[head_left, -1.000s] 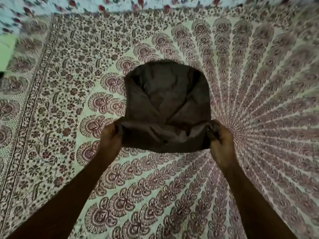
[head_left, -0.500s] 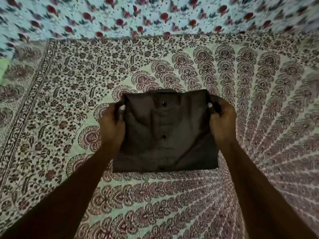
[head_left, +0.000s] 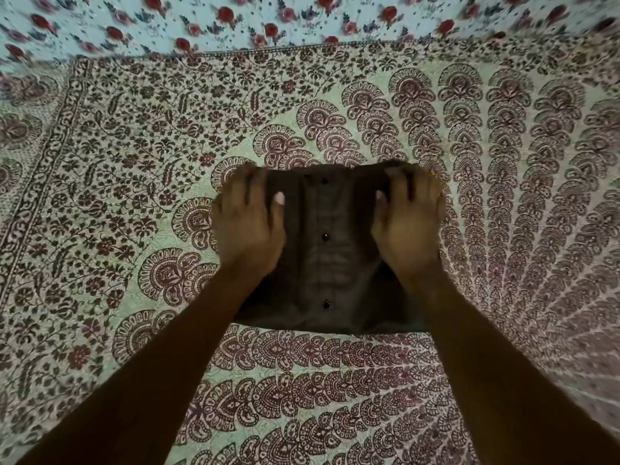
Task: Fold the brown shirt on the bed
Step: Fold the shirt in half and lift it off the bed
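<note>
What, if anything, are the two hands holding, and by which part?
Nothing is gripped: left hand and right hand rest flat on the folded brown shirt, near its far corners.

Two bare forearms run up from the lower edge, no sleeves showing; the left hand (head_left: 246,226) and right hand (head_left: 407,226) have short, pale thumbnails

Single head view, looking forward and down from above, close range. Bed (head_left: 100,196) fills frame; forearms enter from bottom edge. No second view.
</note>
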